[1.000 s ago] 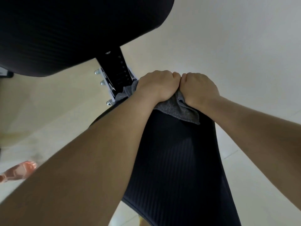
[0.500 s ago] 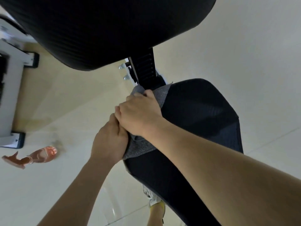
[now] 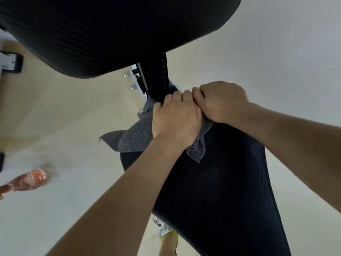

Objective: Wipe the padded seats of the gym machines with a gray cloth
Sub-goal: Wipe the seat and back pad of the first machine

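A black padded seat runs from the middle of the head view down to the lower right. A gray cloth lies bunched over its far end, one corner hanging off the left edge. My left hand grips the cloth with curled fingers and presses it against the seat's far end. My right hand sits right beside it, knuckles touching, fingers curled on the same cloth. A large black back pad fills the top of the view.
A black adjustment post with silver bolts joins seat and back pad, just beyond my fingers. A pink bottle lies on the pale floor at left. White machine frame at far left. A shoe shows under the seat.
Both hands and the cloth have moved from the seat's left edge back to its far end beside the post. The left hand has come up from the side onto the top.
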Tool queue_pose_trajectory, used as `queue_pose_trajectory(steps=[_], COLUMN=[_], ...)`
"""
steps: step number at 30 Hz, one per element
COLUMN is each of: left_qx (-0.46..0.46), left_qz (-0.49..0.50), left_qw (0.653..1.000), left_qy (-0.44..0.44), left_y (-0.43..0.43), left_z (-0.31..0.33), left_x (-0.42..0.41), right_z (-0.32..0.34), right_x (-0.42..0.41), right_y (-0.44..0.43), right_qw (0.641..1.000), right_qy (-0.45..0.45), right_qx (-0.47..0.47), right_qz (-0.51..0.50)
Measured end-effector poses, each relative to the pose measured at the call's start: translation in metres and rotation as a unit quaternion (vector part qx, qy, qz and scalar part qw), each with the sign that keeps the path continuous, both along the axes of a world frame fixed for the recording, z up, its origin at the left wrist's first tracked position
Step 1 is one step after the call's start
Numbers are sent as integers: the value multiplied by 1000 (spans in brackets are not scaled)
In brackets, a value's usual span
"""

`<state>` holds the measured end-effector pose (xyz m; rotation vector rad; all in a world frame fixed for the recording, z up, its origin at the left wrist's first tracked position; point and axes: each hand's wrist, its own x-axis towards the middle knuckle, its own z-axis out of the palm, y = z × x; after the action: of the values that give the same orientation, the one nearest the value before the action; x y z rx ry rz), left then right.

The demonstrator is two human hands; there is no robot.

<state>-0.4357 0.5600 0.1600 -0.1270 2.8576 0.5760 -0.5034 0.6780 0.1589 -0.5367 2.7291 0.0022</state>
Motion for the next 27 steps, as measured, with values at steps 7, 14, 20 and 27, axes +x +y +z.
queue_pose_trajectory(steps=[7,14,20,27], left_qx=[21,181,206,310], left_qz=[13,287,381,498], left_qw=[1000,939,900,808], left_qy=[-12,-50,-44,57], left_y=[-39,-60,-34,32], left_z=[5,7,22,29], left_x=[41,91,125,181], right_z=[18,12,20,44], right_x=[29,76,110,159], right_y=[-43,-110,-98,-52], right_qw=[1000,994,988,974], right_qy=[0,-21,-46,-107], right_qx=[-1,-69,-92,-102], right_qz=[18,86,112,173])
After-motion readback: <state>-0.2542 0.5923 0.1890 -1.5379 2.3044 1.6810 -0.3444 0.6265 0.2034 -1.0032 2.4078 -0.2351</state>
